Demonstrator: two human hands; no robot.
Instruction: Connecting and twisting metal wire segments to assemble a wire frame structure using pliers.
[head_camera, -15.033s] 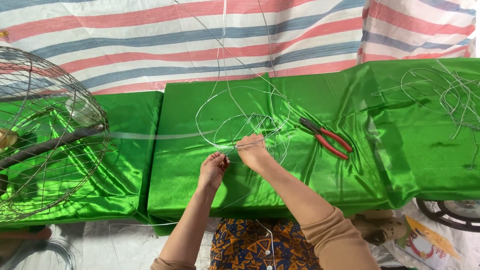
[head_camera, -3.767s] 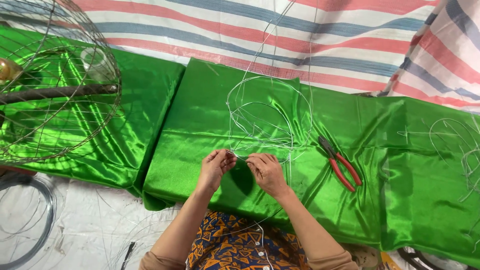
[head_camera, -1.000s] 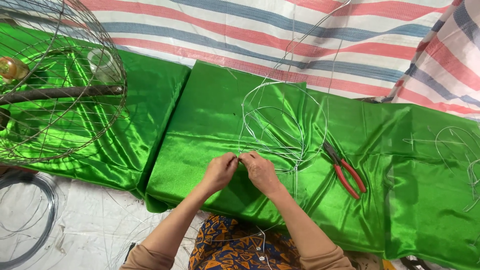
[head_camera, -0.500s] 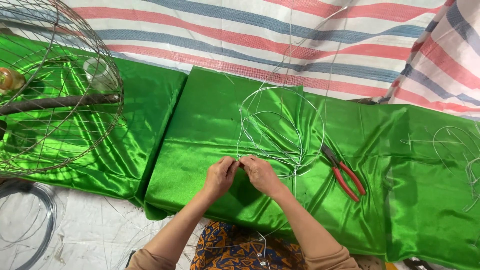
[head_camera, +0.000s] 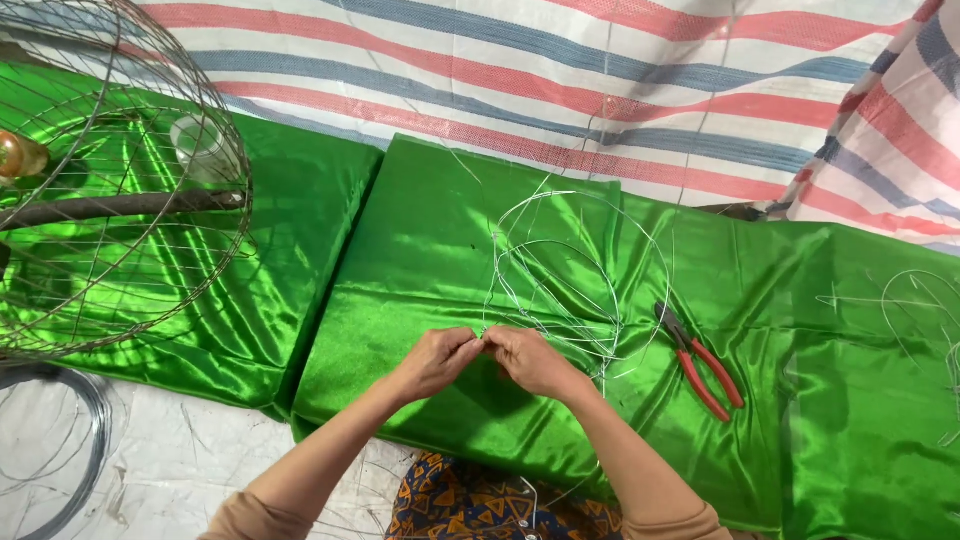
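Observation:
My left hand (head_camera: 437, 360) and my right hand (head_camera: 528, 358) meet fingertip to fingertip over the green satin cloth (head_camera: 420, 270), both pinching a thin silvery wire at the same spot. That wire belongs to a loose tangle of wire loops (head_camera: 575, 265) lying on the cloth just beyond my hands. Red-handled pliers (head_camera: 702, 362) rest on the cloth to the right of my right hand, untouched.
A round wire cage frame (head_camera: 120, 190) stands at the left with a clear cup (head_camera: 198, 145) seen through it. A coil of dark wire (head_camera: 60, 450) lies on the white floor sheet at lower left. More loose wire (head_camera: 925, 300) lies at far right. A striped tarp (head_camera: 600, 70) hangs behind.
My hands have stayed together at the same point on the wire, making only small finger movements. The view has shifted slightly.

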